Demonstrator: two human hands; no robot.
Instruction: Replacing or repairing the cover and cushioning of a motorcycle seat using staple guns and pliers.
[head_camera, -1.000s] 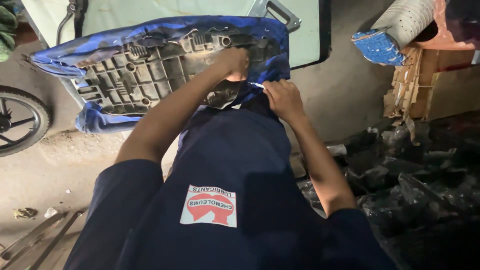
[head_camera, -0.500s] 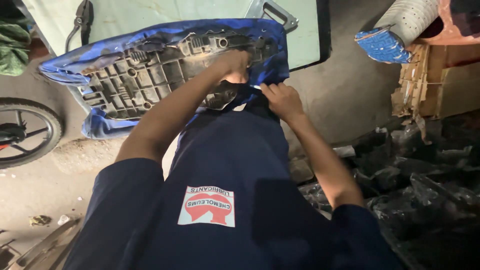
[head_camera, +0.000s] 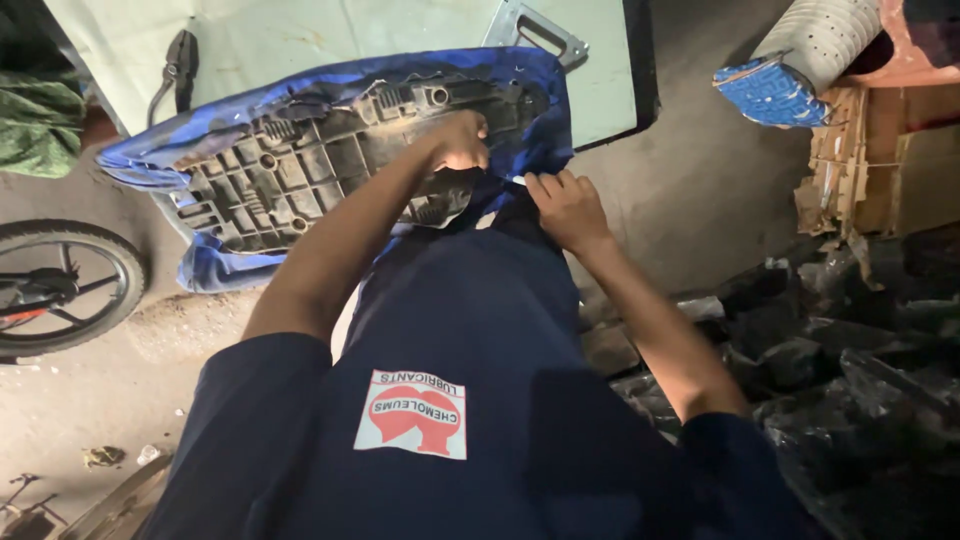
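Your left hand (head_camera: 458, 140) rests knuckles-up on the grey ribbed underside of an upturned motorcycle seat (head_camera: 300, 175), fingers curled and pressed together near the seat's narrow end. Whether they grip the pan's edge or only bear down on it cannot be told, since the fingertips are hidden beneath the hand. The pressing posture looks like it steadies the seat against your lap so it does not slide.

Your right hand (head_camera: 566, 205) sits just beside the left, a little nearer your body, with thumb and fingers pinched on the edge of the blue seat cover (head_camera: 545, 120) where it wraps round the pan's rim. The pull seems directed toward you, which would keep the cover stretched tight over the edge.

The seat lies bottom-up across your knees and on the pale green board (head_camera: 330, 40) beyond your fingers, its blue cover folded up all around the plastic base, so the fixing edge faces you. Past your left fingertips lies a dark hand tool (head_camera: 180, 60) on the board, well apart. A bicycle wheel (head_camera: 60, 290) stands far out to your left, and a heap of black plastic parts (head_camera: 830, 350) lies to the right of your right forearm.
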